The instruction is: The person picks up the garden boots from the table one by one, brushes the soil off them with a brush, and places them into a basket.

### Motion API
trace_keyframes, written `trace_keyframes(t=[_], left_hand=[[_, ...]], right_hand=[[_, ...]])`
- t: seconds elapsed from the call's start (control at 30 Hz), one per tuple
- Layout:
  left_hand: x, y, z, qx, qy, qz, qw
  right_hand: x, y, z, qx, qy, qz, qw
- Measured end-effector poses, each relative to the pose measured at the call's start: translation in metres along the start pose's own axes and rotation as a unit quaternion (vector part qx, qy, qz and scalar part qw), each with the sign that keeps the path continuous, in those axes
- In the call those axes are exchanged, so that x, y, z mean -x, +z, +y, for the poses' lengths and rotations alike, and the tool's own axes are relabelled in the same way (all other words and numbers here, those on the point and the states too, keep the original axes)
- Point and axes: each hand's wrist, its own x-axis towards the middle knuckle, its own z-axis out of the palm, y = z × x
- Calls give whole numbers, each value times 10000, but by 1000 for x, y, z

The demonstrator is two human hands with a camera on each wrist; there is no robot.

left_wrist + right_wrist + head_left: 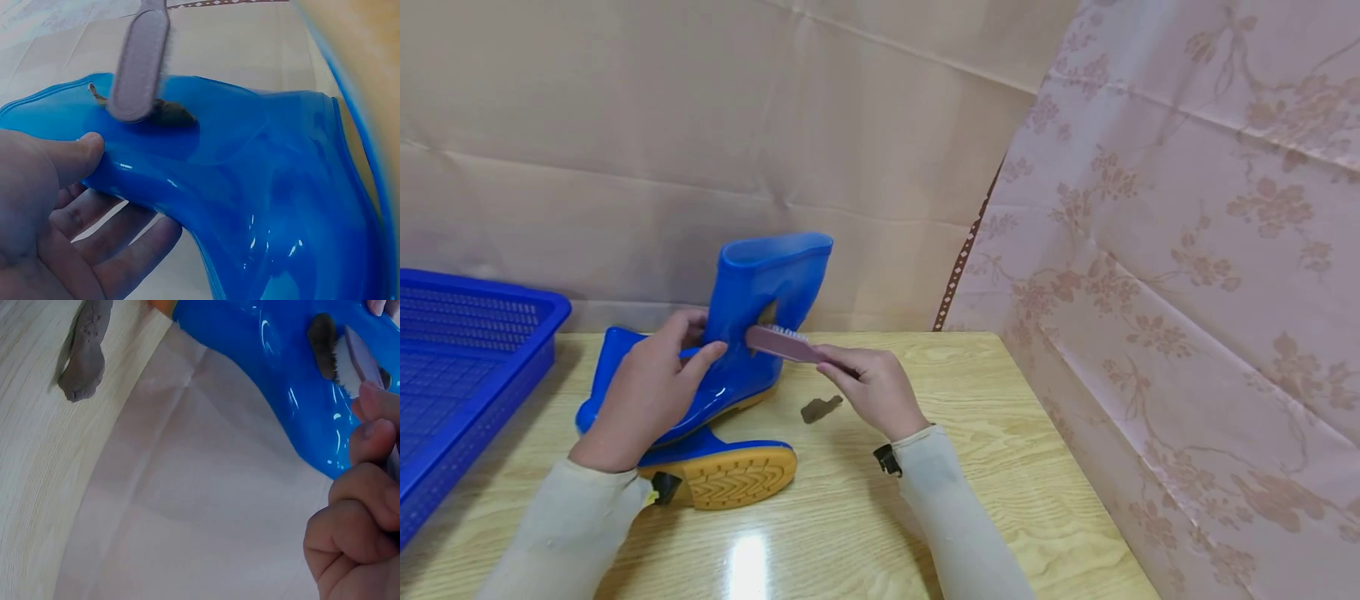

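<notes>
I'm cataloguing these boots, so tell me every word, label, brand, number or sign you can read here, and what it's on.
None: no readable text shows in any view.
Boot held by the left hand: no lettering visible.
Other boot's sole: tread grooves, no legible marking.
Brush: no marking visible on its back.
Blue basket: no label visible.
Patterned cloth: flowers and branches, no words.
</notes>
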Motion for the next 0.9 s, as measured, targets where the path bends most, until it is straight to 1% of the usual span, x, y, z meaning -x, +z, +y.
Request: trace_keyframes(t=[0.1, 0.2, 0.4, 0.57, 0.67, 0.8, 0.9], left_hand=[[0, 0, -2, 35, -98, 48, 9999], [-1, 0, -3, 41, -140, 63, 9999], [-1, 0, -1, 11, -73, 65, 10000], [-1, 1, 0, -38, -73, 9, 10000], [-1, 1, 1, -92, -38, -21, 9999], [0, 1, 1, -106, -2, -23, 9999], [0, 0, 1, -84, -25, -7, 10000]], right_hand=[[1, 0, 4, 240, 83, 7, 9997], [2, 0, 7, 300, 152, -10, 9994], [1, 0, 6, 147, 169, -30, 9997], [1, 1, 3, -156, 209, -142, 9996], [1, 2, 2, -175, 253, -150, 9994], [1, 2, 3, -151, 468, -86, 9988], [1, 2, 4, -188, 683, -129, 9974]])
